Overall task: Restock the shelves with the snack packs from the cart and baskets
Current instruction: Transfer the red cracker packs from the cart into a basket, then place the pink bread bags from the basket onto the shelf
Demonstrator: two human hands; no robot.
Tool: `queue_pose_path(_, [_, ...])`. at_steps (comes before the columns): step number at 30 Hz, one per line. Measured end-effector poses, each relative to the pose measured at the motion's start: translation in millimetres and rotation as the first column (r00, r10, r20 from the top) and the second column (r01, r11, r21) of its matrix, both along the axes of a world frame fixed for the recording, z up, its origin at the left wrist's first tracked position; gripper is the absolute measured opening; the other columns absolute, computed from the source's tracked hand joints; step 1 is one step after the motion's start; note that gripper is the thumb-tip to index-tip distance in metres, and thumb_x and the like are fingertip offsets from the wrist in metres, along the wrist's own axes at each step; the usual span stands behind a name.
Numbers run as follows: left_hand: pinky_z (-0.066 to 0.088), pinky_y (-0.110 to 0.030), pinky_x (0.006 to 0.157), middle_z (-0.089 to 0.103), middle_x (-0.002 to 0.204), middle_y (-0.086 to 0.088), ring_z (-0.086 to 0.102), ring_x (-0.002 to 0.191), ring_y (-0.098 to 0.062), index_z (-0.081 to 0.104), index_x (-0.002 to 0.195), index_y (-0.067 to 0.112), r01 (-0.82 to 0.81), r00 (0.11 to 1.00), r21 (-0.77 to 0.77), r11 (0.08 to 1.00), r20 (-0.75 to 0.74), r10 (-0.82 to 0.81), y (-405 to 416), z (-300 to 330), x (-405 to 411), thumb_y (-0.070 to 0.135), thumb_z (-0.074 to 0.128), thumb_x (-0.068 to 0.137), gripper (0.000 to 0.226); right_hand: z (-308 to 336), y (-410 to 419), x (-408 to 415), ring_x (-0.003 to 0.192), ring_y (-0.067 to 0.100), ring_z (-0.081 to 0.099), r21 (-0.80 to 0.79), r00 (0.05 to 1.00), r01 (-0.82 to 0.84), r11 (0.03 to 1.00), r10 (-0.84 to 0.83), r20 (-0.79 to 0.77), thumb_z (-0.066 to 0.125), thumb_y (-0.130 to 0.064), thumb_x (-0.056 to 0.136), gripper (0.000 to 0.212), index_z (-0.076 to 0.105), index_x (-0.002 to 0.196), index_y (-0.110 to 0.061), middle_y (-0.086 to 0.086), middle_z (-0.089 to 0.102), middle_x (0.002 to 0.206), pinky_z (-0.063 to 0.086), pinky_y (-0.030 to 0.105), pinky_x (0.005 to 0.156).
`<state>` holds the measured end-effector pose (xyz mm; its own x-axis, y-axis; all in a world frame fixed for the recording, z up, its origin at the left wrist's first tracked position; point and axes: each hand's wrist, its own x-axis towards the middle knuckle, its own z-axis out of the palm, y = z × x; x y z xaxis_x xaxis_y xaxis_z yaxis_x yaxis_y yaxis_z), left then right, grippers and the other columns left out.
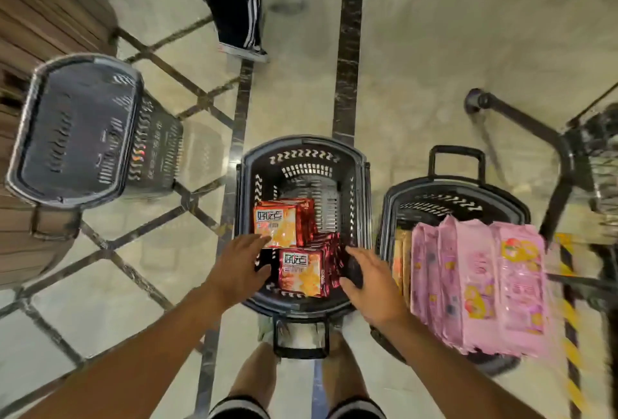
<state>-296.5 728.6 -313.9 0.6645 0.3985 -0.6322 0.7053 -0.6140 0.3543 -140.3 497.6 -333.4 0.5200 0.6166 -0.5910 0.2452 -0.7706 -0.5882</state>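
Red-and-orange foil snack packs lay stacked in middle dark plastic basket on floor; left hand spread wide, fingertips touching upper pack; right hand wide beside lower stack; pink packs filled right-side basket.

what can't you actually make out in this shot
Head view only:
- Shelves: none in frame.
- Cart: cut off by the right edge and blurred, so its load cannot be told.
- Right basket: the pink packs cover most of its inside.
- Left basket: motion blur; contents unclear.
- Middle basket: the left hand and right hand hide the packs' edges, so whether they touch the red packs is unclear.
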Motion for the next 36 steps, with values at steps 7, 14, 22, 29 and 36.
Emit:
queue_pose_path(7, [0.038, -0.047, 0.113, 0.052, 0.148, -0.012, 0.047, 0.136, -0.033, 0.051, 0.147, 0.015, 0.062, 0.982, 0.09, 0.994, 0.17, -0.076, -26.3, 133.3, -13.7, 0.045, 0.053, 0.085, 0.068, 118.3, -50.7, 16.2, 0.138, 0.026, 0.043, 0.013, 0.997, 0.016, 1.0, -0.017, 0.077, 0.068, -0.029, 0.093, 0.056, 0.052, 0.145, -0.017, 0.006, 0.053, 0.144, 0.03, 0.034, 0.117])
queue_pose_path(14, [0.033, -0.049, 0.117, 0.048, 0.152, -0.008, 0.042, 0.14, -0.032, 0.049, 0.149, 0.021, 0.176, 0.937, 0.159, 0.972, 0.275, -0.214, -70.5, 187.7, -55.0, 0.058, 0.045, 0.087, 0.071, 187.6, -108.1, -22.8, 0.138, 0.027, 0.045, 0.07, 0.983, 0.081, 0.994, -0.091, 0.16, 0.069, -0.033, 0.093, 0.057, 0.052, 0.144, -0.016, 0.009, 0.054, 0.144, 0.034, 0.038, 0.116])
queue_pose_path(22, [0.015, -0.045, 0.124, 0.032, 0.162, -0.006, 0.024, 0.151, -0.03, 0.037, 0.155, 0.024, 0.293, 0.903, 0.146, 0.945, 0.284, -0.323, -127.0, 220.9, -104.2, 0.048, 0.055, 0.095, 0.067, 244.1, -190.2, -94.0, 0.125, 0.024, 0.055, 0.045, 0.961, 0.165, 0.985, -0.171, 0.216, 0.074, -0.025, 0.088, 0.054, 0.058, 0.139, -0.016, 0.008, 0.061, 0.134, 0.037, 0.022, 0.101])
queue_pose_path(29, [0.012, -0.039, 0.124, 0.027, 0.165, -0.004, 0.022, 0.152, -0.025, 0.031, 0.157, 0.025, 0.418, 0.839, 0.195, 0.887, 0.292, -0.459, -183.7, 258.0, -84.8, 0.053, 0.05, 0.094, 0.072, 278.0, -270.1, -104.9, 0.133, 0.022, 0.048, 0.032, 0.932, 0.23, 0.973, -0.229, 0.281, 0.074, -0.032, 0.089, 0.058, 0.055, 0.141, -0.016, 0.004, 0.055, 0.14, 0.04, 0.034, 0.111])
queue_pose_path(36, [0.012, -0.042, 0.124, 0.027, 0.165, -0.008, 0.022, 0.152, -0.029, 0.03, 0.159, 0.024, 0.52, 0.778, 0.241, 0.819, 0.261, -0.571, -255.0, 270.3, -28.3, 0.067, 0.03, 0.085, 0.085, 283.4, -358.8, -67.4, 0.133, 0.022, 0.05, 0.015, 0.911, 0.284, 0.959, -0.275, 0.307, 0.073, -0.039, 0.087, 0.062, 0.055, 0.142, -0.018, 0.002, 0.056, 0.141, 0.037, 0.029, 0.11])
